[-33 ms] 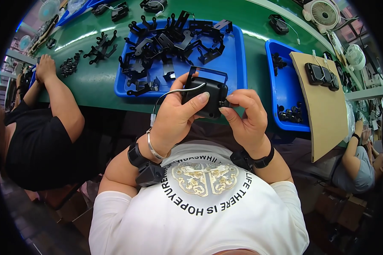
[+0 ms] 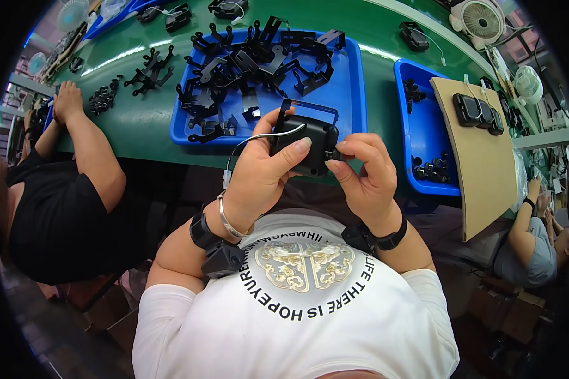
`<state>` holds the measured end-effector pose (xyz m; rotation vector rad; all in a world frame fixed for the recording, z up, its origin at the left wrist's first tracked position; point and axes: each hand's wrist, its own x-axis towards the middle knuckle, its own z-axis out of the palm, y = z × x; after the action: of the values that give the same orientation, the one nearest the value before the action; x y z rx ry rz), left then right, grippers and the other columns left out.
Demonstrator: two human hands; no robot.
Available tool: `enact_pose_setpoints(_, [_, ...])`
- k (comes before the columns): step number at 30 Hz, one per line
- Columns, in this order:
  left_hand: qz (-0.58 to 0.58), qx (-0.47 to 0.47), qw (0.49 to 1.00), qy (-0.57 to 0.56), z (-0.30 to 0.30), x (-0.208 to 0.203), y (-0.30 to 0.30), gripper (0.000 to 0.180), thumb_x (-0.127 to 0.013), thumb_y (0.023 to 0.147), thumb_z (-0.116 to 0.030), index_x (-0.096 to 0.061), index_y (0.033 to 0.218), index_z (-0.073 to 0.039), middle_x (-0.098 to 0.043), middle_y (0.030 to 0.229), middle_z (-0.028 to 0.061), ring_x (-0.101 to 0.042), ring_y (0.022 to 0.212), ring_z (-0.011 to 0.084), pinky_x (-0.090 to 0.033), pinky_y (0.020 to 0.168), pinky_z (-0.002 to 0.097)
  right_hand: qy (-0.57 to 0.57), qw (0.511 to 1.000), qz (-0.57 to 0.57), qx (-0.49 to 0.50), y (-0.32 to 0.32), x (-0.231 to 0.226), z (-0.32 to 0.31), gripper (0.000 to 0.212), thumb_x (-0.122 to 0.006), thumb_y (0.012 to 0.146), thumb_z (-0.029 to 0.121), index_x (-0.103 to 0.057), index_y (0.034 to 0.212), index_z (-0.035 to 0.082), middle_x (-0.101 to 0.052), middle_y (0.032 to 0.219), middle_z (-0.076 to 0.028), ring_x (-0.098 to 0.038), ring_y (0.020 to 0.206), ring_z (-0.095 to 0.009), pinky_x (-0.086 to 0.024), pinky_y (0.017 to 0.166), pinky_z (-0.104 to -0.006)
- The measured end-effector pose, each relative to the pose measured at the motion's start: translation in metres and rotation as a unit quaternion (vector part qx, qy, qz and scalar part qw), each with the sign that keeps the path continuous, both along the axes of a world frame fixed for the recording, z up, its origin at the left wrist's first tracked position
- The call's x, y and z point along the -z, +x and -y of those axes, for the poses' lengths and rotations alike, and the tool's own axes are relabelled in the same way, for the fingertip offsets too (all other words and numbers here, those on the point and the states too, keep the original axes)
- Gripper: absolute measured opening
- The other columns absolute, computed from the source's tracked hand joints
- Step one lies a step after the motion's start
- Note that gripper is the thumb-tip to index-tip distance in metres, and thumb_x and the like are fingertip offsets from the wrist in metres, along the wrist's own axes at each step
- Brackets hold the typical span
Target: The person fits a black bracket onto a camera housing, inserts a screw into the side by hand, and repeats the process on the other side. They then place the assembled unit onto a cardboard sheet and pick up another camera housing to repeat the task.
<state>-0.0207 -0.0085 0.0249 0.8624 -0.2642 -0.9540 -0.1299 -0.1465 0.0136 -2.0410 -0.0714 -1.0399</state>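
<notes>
My left hand point(image 2: 265, 161) is closed around a square black device housing point(image 2: 306, 136) with rounded corners, its thumb lying across the near face. A thin black U-shaped bracket point(image 2: 325, 114) frames the housing's far side. Out of the housing runs a white cable point(image 2: 275, 134), hanging over my left wrist to a small white connector point(image 2: 227, 179). At the housing's right edge, my right hand point(image 2: 368, 174) pinches a small black knob point(image 2: 332, 153) between thumb and forefinger. The fingertips partly cover the knob, where it meets the bracket's end.
A blue tray point(image 2: 358, 95) of black brackets point(image 2: 243, 63) lies beyond my hands. To its right, another blue tray point(image 2: 423, 136) holds small black knobs point(image 2: 433, 169) beneath cardboard point(image 2: 471, 164) carrying several housings. Loose brackets point(image 2: 150, 71) and a co-worker's arm point(image 2: 95, 148) are at the left.
</notes>
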Motion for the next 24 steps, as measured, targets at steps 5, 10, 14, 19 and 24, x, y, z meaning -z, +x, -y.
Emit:
enact_pose_setpoints(5, [0.094,-0.014,0.995,-0.003,-0.002,0.004,0.0,0.064,-0.062,0.083,-0.005,-0.024,0.134,-0.004,-0.049,0.114,0.0095,-0.055,0.101,0.0153,-0.048,0.085,0.0274,0.035,0.999,-0.002,-0.011,0.003,-0.001,0.0,0.023,-0.071,0.076,0.004,-0.057,0.093,-0.001,-0.057,0.089,-0.009,-0.052,0.073,-0.014,-0.043,0.065,-0.0236])
enact_pose_setpoints(10, [0.196,-0.004,0.981,-0.009,-0.004,-0.002,-0.005,0.073,-0.064,0.08,-0.003,-0.02,0.137,-0.004,-0.045,0.118,0.0096,-0.051,0.105,0.0143,-0.046,0.088,0.0271,0.056,0.998,-0.014,0.023,0.001,0.002,0.002,0.018,-0.068,0.082,0.015,-0.058,0.084,0.0,-0.056,0.076,-0.008,-0.053,0.065,-0.014,-0.043,0.054,-0.0237])
enact_pose_setpoints(14, [0.286,-0.012,0.958,-0.015,-0.006,-0.002,-0.006,0.075,-0.065,0.078,-0.002,-0.019,0.138,-0.005,-0.044,0.118,0.0092,-0.049,0.106,0.0144,-0.045,0.089,0.0275,0.129,0.985,-0.109,-0.026,-0.002,0.01,0.007,0.026,-0.059,0.088,0.026,-0.056,0.081,0.001,-0.055,0.073,-0.008,-0.05,0.061,-0.013,-0.039,0.052,-0.0231])
enact_pose_setpoints(19, [0.246,-0.021,0.969,-0.016,-0.002,-0.001,-0.007,0.076,-0.066,0.077,-0.001,-0.019,0.138,-0.006,-0.045,0.116,0.0082,-0.049,0.106,0.0143,-0.045,0.089,0.0275,0.355,0.904,-0.221,-0.093,-0.002,0.003,0.007,0.04,-0.044,0.095,0.037,-0.056,0.08,0.001,-0.054,0.08,-0.006,-0.047,0.065,-0.008,-0.034,0.057,-0.0178])
enact_pose_setpoints(24, [0.202,-0.058,0.977,-0.031,-0.003,0.0,-0.004,0.076,-0.067,0.076,-0.001,-0.022,0.136,-0.007,-0.045,0.115,0.0078,-0.05,0.105,0.0142,-0.045,0.088,0.0267,0.227,0.969,-0.083,-0.05,0.004,0.003,-0.002,0.042,-0.04,0.096,0.04,-0.055,0.086,0.001,-0.054,0.08,-0.004,-0.048,0.067,-0.008,-0.036,0.058,-0.0179])
